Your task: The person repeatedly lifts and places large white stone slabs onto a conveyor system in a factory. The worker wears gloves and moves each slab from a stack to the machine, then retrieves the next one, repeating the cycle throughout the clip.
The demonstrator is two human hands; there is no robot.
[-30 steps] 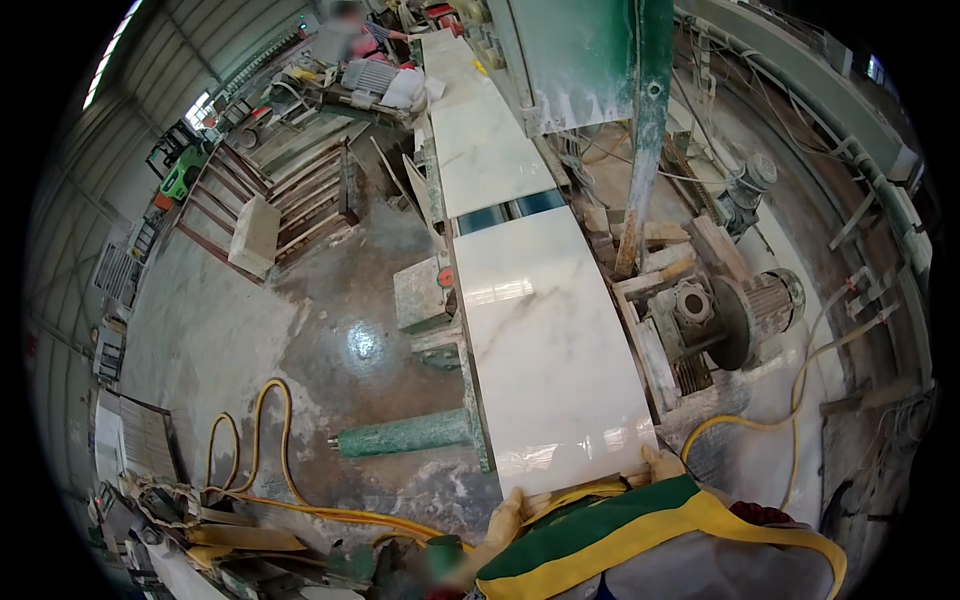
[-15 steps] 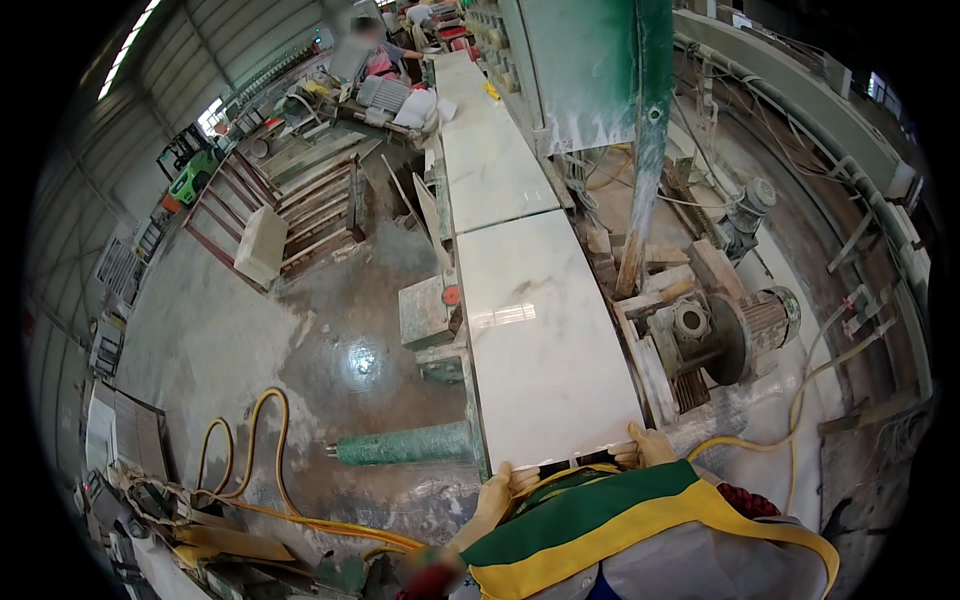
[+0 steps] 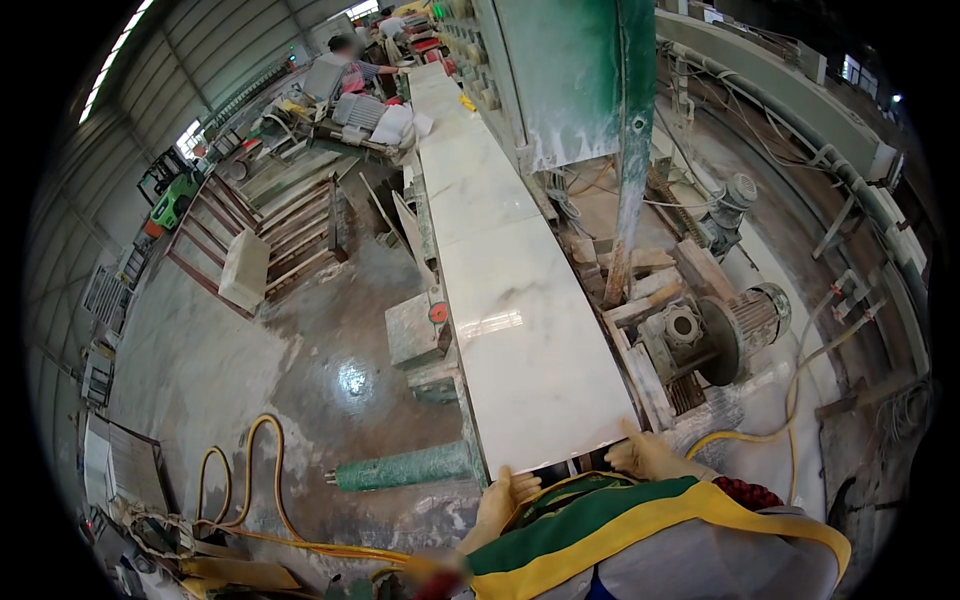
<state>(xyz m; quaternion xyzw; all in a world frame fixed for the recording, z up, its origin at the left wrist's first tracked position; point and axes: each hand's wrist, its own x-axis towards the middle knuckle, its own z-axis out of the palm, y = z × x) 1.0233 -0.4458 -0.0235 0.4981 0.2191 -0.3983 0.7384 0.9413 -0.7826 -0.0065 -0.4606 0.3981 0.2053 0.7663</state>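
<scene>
A polished white marble slab (image 3: 545, 385) with faint grey veining lies flat on a long conveyor bed before me. Its far edge meets another pale slab (image 3: 482, 165) in a thin seam. My left hand (image 3: 506, 490) is at the slab's near left corner, fingers stretched out and thumb up, holding nothing. By the near right corner, my right hand (image 3: 645, 455) has its fingers extended inward and its thumb raised at the edge. Whether either hand still touches the stone is hard to tell. A green and yellow apron (image 3: 640, 505) covers my front.
A green machine housing (image 3: 575, 80) rises over the conveyor's right side, with a motor (image 3: 745, 320) below. Left are a green roller (image 3: 405, 467), a box with a red button (image 3: 418, 328), a yellow hose (image 3: 275, 470) and a metal rack (image 3: 290, 240). Another person (image 3: 355, 75) stands far off.
The near slab has slid away from me, closing the dark gap to the far slab. My fingers have gone from gripping its near edge to stretched out beside it.
</scene>
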